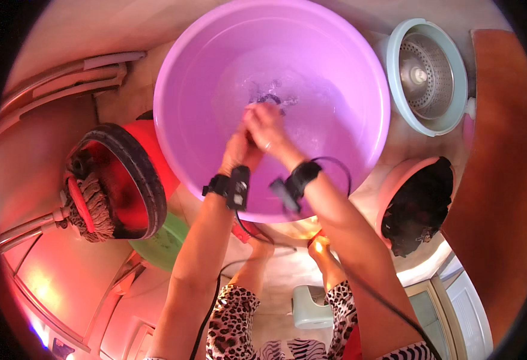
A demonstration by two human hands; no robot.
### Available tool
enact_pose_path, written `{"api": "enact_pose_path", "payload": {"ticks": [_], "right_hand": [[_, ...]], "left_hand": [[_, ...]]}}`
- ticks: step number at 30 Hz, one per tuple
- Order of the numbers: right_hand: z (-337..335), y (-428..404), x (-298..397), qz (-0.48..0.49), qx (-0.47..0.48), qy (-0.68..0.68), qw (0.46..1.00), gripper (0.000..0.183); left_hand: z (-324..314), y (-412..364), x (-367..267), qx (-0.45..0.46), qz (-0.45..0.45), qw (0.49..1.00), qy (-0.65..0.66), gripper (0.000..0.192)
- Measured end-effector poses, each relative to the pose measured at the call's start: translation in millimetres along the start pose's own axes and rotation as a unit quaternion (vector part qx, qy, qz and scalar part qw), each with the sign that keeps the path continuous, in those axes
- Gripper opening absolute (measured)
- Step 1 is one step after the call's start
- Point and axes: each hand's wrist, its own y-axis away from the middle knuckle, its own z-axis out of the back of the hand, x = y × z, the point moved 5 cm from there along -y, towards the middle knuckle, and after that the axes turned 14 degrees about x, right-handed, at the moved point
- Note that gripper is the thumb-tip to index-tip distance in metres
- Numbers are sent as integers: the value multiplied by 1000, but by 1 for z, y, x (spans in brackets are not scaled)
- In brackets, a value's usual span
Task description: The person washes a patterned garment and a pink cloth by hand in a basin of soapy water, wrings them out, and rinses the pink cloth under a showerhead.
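My left hand [235, 150] and my right hand [267, 127] are pressed together, fingers bent, over the middle of a large purple plastic basin [367, 180]. My right hand lies partly across the left and is slightly blurred. Whatever may be between them is hidden. Just beyond my fingertips a small dark thing [270, 97] shows in the rippling, bubbly water [299, 96], too unclear to name. Each wrist wears a black strap with a small device, the left device [238, 188] and the right device [286, 194], with black cables trailing from them.
At left stands a red mop bucket [148, 139] with a string mop [94, 207], above a green basin [166, 243]. To the right are a pale blue tub with a perforated metal spin basket [430, 72] and a pink basin of dark cloth [418, 207]. A small stool [306, 310] sits below.
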Motion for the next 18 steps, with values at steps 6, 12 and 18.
{"api": "enact_pose_path", "payload": {"ticks": [6,12,18], "right_hand": [[47,6,-15,-18,-27,-31,999,25],[84,14,-41,-207,-145,333,908,27],[-14,40,-54,-132,157,-264,943,20]], "left_hand": [[-5,3,7,-32,-43,998,44,28],[87,18,-6,-196,92,919,-329,35],[29,-10,20,-132,161,978,0,41]]}}
